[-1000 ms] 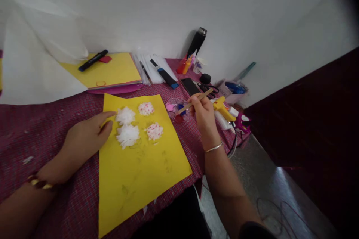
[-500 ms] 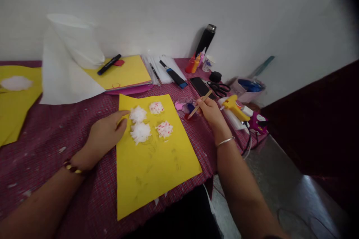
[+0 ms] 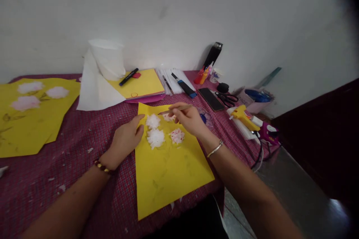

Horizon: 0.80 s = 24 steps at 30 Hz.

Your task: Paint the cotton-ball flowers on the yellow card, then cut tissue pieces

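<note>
A yellow sheet (image 3: 174,179) lies on the checked tablecloth, with pencil marks on its lower half. Two white ruffled paper flowers (image 3: 156,138) are on its upper left. Beside them, a red-speckled flower (image 3: 177,136) shows fully and another (image 3: 168,117) is partly covered by my fingers. My left hand (image 3: 126,140) rests at the sheet's left edge, thumb and forefinger apart. My right hand (image 3: 192,119) grips a flat wooden craft stick (image 3: 165,112), its tip over the upper flowers; I cannot tell whether it touches them. A clear paint palette (image 3: 208,118) sits behind that hand, partly hidden.
Other yellow sheets with pale flowers (image 3: 25,102) lie left. A white paper roll (image 3: 108,59), marker (image 3: 129,77), cutter (image 3: 185,86), paint bottles (image 3: 199,77), phone (image 3: 211,99) and scissors (image 3: 226,98) line the back. A yellow glue gun (image 3: 244,118) lies right, by a power strip (image 3: 268,133).
My right hand has moved left with the craft stick, from the palette to above the upper flowers. My left hand stays at the sheet's edge. The view has shifted left.
</note>
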### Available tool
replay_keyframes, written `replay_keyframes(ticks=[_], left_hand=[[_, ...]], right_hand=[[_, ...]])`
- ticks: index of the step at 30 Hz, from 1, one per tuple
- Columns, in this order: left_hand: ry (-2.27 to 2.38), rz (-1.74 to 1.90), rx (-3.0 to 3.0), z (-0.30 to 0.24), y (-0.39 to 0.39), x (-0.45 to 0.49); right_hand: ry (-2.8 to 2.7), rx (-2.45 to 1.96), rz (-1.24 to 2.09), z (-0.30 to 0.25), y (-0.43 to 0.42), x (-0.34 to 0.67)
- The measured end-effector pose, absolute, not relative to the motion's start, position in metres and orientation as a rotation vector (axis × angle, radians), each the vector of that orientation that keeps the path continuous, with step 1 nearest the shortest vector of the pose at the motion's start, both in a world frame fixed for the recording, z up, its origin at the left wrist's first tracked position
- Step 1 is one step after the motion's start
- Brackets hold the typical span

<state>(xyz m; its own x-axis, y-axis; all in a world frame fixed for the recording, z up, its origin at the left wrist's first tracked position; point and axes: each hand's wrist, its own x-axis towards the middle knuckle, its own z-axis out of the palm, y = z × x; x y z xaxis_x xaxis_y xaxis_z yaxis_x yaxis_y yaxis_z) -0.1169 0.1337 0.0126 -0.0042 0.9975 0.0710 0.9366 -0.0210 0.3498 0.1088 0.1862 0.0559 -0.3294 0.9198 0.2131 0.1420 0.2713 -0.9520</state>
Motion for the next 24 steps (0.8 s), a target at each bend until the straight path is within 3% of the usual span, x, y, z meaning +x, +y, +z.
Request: replay_keyframes(ticks=[24], left_hand=[[2.018,0.444,2.058,0.014,0.133,-0.117]], right_hand=[[-1.759,-0.997,1.158,0.031,0.194,0.093]])
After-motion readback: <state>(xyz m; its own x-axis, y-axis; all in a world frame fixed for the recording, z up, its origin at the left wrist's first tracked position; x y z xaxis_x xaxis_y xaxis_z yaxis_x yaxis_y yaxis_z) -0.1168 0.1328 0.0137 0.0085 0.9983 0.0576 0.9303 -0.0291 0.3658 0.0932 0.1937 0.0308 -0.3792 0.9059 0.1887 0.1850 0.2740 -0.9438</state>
